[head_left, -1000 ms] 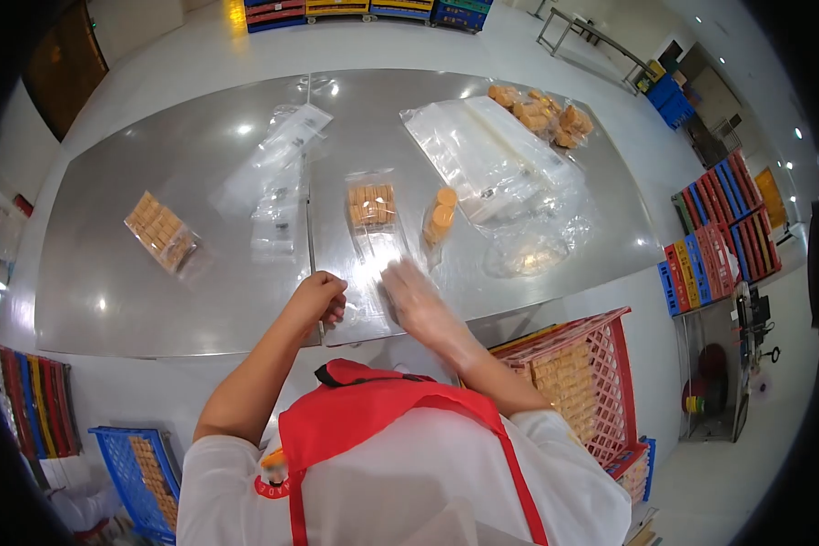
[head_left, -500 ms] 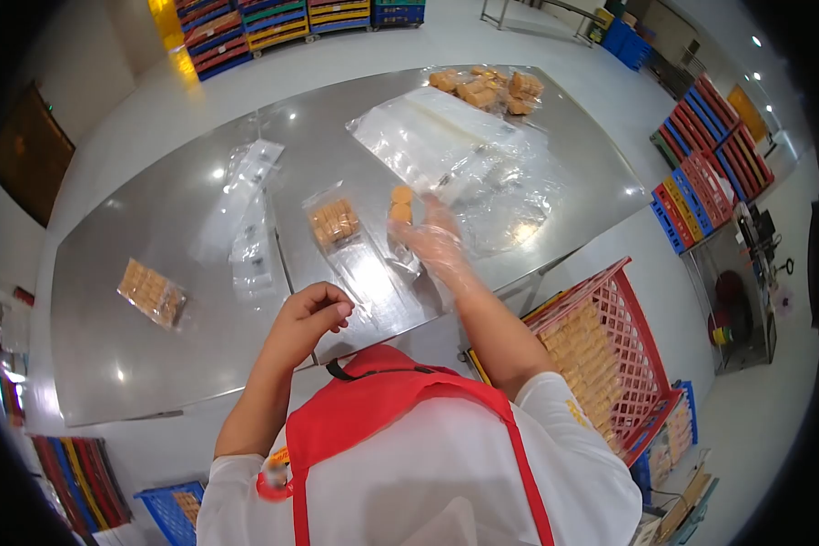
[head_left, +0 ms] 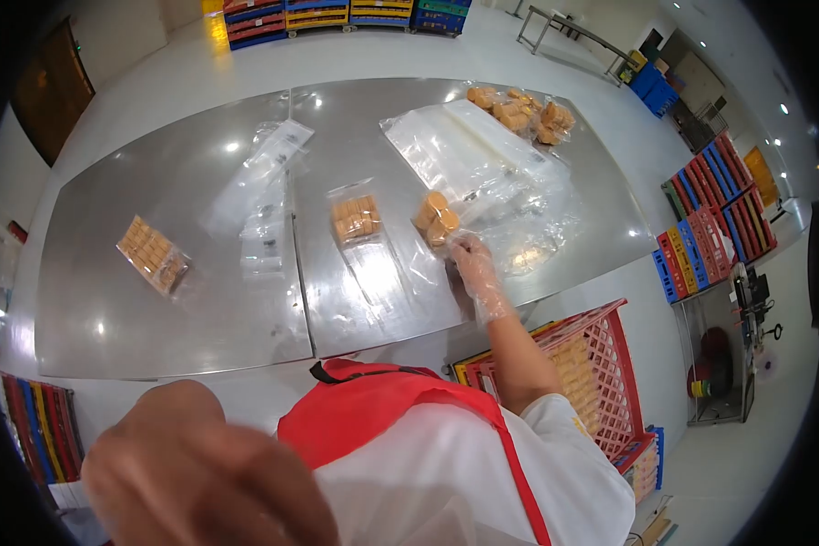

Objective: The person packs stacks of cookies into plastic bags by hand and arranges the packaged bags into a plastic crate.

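My right hand (head_left: 479,273), in a clear plastic glove, pinches the lower edge of a clear bag with round tan biscuits (head_left: 437,218) on the steel table. Close to the camera, my left hand (head_left: 205,473) is large and blurred at the lower left, its fingers curled; whether it holds anything is hidden. To the left of the biscuit bag lies a clear pack of stacked biscuits (head_left: 356,218). A second filled pack (head_left: 152,255) rests at the table's left. Flat empty bags (head_left: 469,146) lie beyond my right hand, and more bags (head_left: 264,200) sit near the table seam.
Several bagged biscuits (head_left: 523,114) lie at the table's far right corner. A red crate (head_left: 610,391) of biscuits stands below the table's near right edge. Stacked coloured crates (head_left: 701,246) are at the right, and others (head_left: 346,16) stand at the back.
My left hand has risen from the table's near edge toward the camera. My right hand has moved to the lower end of the biscuit bag, which lies more tilted. The view has shifted.
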### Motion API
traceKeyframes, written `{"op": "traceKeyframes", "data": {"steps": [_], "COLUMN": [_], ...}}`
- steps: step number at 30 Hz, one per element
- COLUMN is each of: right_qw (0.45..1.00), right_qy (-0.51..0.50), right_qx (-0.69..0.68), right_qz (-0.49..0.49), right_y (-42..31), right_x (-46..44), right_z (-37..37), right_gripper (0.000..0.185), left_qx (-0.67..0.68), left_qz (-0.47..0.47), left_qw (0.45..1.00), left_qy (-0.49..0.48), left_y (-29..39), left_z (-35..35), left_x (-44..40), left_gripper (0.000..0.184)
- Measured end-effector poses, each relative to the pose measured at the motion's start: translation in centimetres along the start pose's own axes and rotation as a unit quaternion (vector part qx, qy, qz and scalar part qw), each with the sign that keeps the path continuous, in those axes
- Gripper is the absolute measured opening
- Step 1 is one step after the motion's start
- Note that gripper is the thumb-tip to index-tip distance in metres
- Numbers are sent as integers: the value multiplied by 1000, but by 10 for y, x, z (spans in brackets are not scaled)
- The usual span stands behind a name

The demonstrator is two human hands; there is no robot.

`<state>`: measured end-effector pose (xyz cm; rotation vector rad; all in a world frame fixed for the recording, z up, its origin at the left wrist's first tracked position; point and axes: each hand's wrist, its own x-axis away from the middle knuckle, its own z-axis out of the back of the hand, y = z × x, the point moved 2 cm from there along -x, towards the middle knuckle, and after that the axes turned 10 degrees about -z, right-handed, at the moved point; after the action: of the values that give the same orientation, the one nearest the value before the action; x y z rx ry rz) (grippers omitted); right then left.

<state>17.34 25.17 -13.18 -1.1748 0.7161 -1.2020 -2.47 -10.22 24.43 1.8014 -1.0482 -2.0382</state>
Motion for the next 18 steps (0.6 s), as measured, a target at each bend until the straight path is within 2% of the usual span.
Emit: {"op": "traceKeyframes", "data": {"steps": [1, 2, 4, 5, 8, 10, 13, 16, 17, 18], "right_qw": [1000, 1000, 998, 997, 991, 992, 996, 997, 996, 990], "right_qy": [11, 22, 24, 25, 1, 2, 17, 59, 75, 108], "right_qx": [2, 4, -42, -64, -119, -116, -85, -53, -44, 11], "right_qz": [-8, -16, -26, -31, -61, -44, -15, 13, 22, 90], "right_y": [1, 1, 5, 7, 7, 7, 18, 10, -2, -13], "right_x": [5, 8, 8, 8, 9, 11, 3, 13, 19, 19], "right_z": [2, 3, 4, 5, 7, 8, 8, 9, 10, 12], "right_gripper": [16, 10, 6, 7, 8, 8, 7, 9, 11, 12], "left_qx": [-13, 2, 32, 20, 54, 109, 56, 75, 68, 61], "left_qz": [16, 20, 29, 29, -125, -221, -259, -279, -248, -215], "left_qw": [1000, 999, 995, 997, 989, 965, 963, 937, 931, 920], "left_qy": [8, -25, -87, -64, -61, -86, -48, -196, -260, -321], "left_y": [6, 7, 10, 10, 7, 1, 8, 16, 19, 22], "left_z": [-7, -5, 3, -2, -8, -7, -19, -13, -11, -9], "left_x": [-5, -9, -16, -18, -6, -4, -5, -3, 1, 8], "left_gripper": [12, 12, 12, 8, 5, 4, 11, 19, 21, 24]}}
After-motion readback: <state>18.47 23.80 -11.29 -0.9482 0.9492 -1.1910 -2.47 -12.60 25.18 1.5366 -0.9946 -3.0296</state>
